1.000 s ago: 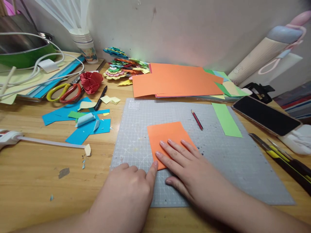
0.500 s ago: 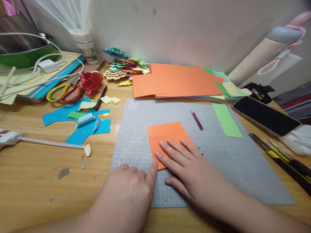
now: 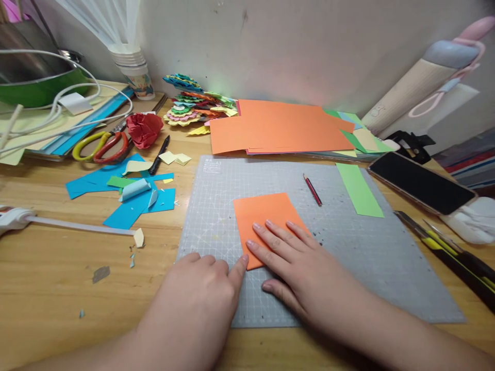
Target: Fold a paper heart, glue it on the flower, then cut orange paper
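Note:
A folded-looking piece of orange paper (image 3: 266, 208) lies on the grey cutting mat (image 3: 359, 268). My right hand (image 3: 292, 257) rests flat on its lower right part, fingers spread and thumb out on the mat. My left hand (image 3: 201, 288) is at the paper's lower left corner, the extended index fingertip touching the edge there. Its other fingers are curled in, and its thumb is hidden. A short dark red pencil (image 3: 312, 189) and a light green paper strip (image 3: 359, 189) lie on the mat beyond my right hand.
Orange sheets (image 3: 286, 126) are stacked behind the mat. Blue paper scraps (image 3: 129, 208), a black pen (image 3: 159, 154), scissors (image 3: 110, 147) and crumpled red paper (image 3: 144, 130) lie left. A phone (image 3: 423, 183) and a utility knife (image 3: 444, 250) are right. A glue gun (image 3: 13, 220) sits far left.
The left index fingertip has slid very slightly up along the paper's left edge. My right hand stays in place on the paper, and the view has shifted a little.

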`<state>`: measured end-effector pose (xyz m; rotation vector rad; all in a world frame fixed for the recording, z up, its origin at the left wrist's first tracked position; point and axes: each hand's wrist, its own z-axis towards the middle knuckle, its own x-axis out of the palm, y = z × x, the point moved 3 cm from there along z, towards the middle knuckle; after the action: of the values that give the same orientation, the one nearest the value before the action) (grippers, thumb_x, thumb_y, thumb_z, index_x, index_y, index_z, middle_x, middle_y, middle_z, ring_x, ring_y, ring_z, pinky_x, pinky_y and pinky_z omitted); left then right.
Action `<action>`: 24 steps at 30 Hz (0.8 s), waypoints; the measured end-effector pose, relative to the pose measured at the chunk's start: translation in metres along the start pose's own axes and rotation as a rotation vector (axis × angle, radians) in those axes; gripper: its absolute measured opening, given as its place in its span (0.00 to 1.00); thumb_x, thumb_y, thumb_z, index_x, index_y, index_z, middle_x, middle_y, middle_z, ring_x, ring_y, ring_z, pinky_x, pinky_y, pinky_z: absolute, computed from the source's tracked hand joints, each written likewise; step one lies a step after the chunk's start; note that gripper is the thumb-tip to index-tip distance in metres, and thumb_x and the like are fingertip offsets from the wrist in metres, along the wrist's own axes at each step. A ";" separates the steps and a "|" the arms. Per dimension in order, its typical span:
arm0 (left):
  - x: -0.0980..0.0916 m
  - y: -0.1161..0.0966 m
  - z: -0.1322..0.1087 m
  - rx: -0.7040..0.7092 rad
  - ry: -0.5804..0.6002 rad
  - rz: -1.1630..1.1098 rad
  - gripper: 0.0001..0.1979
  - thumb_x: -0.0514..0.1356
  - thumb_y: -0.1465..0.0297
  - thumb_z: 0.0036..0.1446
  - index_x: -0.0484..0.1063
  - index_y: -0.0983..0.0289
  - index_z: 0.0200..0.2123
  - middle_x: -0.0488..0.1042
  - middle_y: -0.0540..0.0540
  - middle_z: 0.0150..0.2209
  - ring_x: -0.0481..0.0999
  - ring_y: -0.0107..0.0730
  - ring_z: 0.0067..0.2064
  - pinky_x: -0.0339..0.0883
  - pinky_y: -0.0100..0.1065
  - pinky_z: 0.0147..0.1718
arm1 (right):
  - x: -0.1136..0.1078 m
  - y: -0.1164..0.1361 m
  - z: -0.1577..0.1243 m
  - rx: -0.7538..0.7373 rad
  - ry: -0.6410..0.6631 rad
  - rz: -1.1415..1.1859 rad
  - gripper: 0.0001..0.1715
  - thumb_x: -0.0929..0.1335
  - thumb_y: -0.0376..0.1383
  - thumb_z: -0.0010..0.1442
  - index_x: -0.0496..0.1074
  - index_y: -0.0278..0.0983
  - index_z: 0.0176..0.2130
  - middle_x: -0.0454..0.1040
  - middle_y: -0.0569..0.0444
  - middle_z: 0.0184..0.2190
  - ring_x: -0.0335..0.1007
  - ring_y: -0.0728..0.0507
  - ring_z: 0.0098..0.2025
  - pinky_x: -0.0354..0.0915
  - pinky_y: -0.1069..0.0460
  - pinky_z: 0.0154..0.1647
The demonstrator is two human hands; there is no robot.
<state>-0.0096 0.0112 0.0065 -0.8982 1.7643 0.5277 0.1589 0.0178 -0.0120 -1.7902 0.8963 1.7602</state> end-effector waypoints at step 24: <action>0.004 -0.004 -0.004 0.020 -0.061 0.038 0.25 0.53 0.79 0.54 0.66 0.65 0.56 0.76 0.56 0.27 0.75 0.39 0.27 0.65 0.38 0.27 | 0.001 -0.003 0.002 0.013 0.028 0.032 0.28 0.56 0.45 0.68 0.54 0.45 0.64 0.49 0.54 0.66 0.47 0.39 0.66 0.52 0.35 0.63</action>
<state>-0.0096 0.0047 0.0043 -0.8282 1.7316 0.5553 0.1597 0.0213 -0.0132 -1.8061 0.9501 1.7489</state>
